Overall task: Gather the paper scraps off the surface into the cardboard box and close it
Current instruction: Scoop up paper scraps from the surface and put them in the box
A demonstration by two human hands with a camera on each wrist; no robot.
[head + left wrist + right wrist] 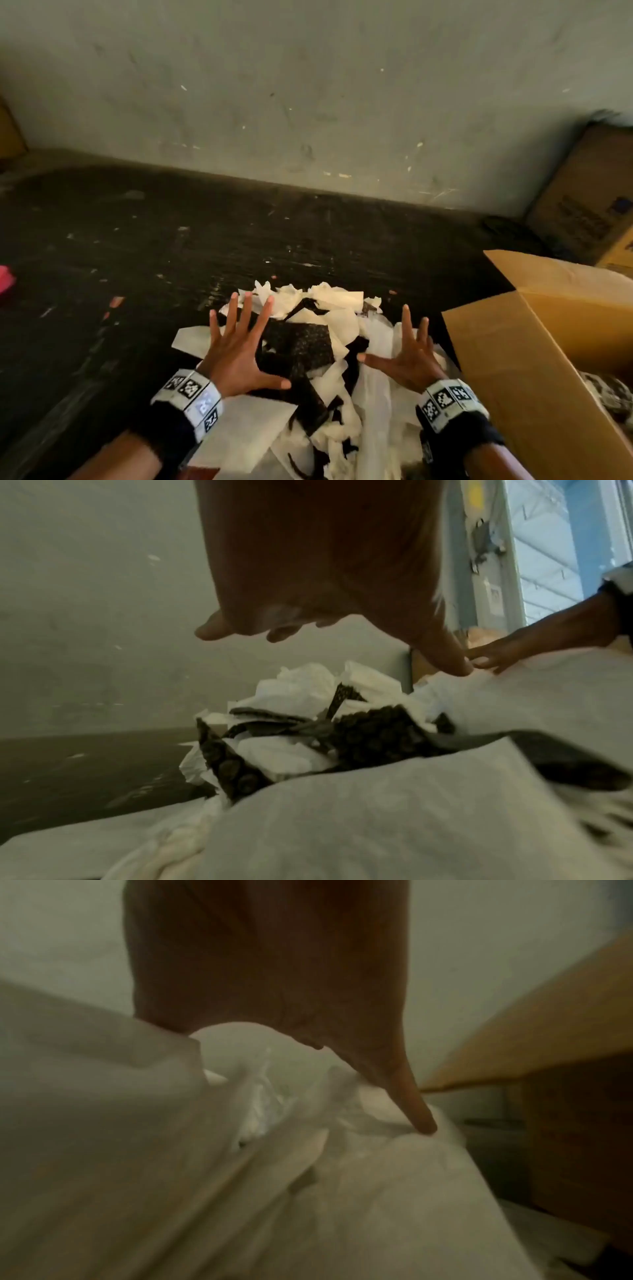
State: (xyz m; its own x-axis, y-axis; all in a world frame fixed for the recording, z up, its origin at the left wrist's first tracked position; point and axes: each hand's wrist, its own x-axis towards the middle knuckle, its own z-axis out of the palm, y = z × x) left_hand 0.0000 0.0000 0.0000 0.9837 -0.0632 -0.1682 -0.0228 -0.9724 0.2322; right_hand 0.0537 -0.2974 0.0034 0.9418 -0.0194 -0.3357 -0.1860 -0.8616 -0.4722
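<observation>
Dozens of white and black-patterned scraps (318, 346) lie heaped on the dark floor (137, 240), right in front of the person and just left of the box (534, 370). That box stands with its flaps up, one flap (575, 284) leaning toward the wall (308, 85), and some scraps already show inside at its near corner. Both hands hover low over the heap with fingers spread wide and straight, holding nothing. The left hand (239, 353) is above the heap's left side, over a black piece. The right hand (407, 356) is at the right side, and the right wrist view shows one fingertip touching white paper. Each wrist carries a band with printed markers. A second box (589, 198) sits farther off against the wall at right. Something pink (6, 279) lies at the far left edge.
</observation>
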